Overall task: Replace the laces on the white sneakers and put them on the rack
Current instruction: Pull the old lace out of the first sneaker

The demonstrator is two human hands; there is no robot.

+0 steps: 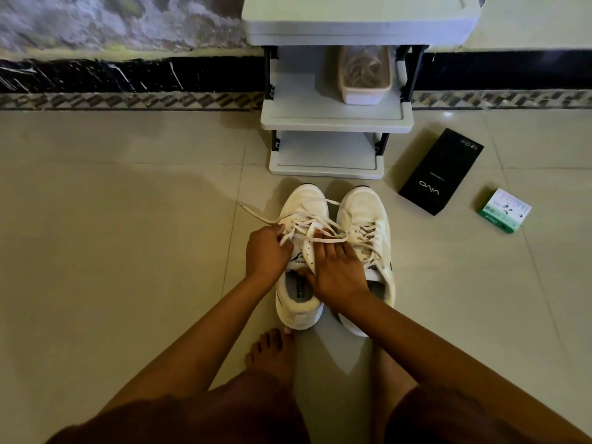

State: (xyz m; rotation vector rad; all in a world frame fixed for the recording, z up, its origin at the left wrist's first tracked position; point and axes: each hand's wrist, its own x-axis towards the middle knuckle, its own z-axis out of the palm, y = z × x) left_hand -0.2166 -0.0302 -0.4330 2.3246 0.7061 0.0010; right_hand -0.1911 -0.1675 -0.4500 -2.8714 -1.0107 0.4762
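Tiled floor [128, 219] fills the view, and at the far side the grey shoe rack [333, 121] stands against the wall, a clear container [365, 80] of coiled cords sitting on its middle shelf. Just in front of the rack's lowest shelf, the pair of white sneakers sits side by side on the floor, toes pointing at the rack. Left sneaker [301, 267], right sneaker [368, 238], touching along their inner edges. The person crouches over them, bare feet near the heels. Right of the rack lies a black box [440, 173], flat on the tiles, and further right a small green-and-white box [504, 210]. Now the hands: the left hand [267, 251] is clenched around the white lace [307, 224] at the left sneaker's outer side, loose lace trailing away to the left. The right hand [336, 270] presses on that sneaker's tongue, fingers spread, thumb tucked into the opening.
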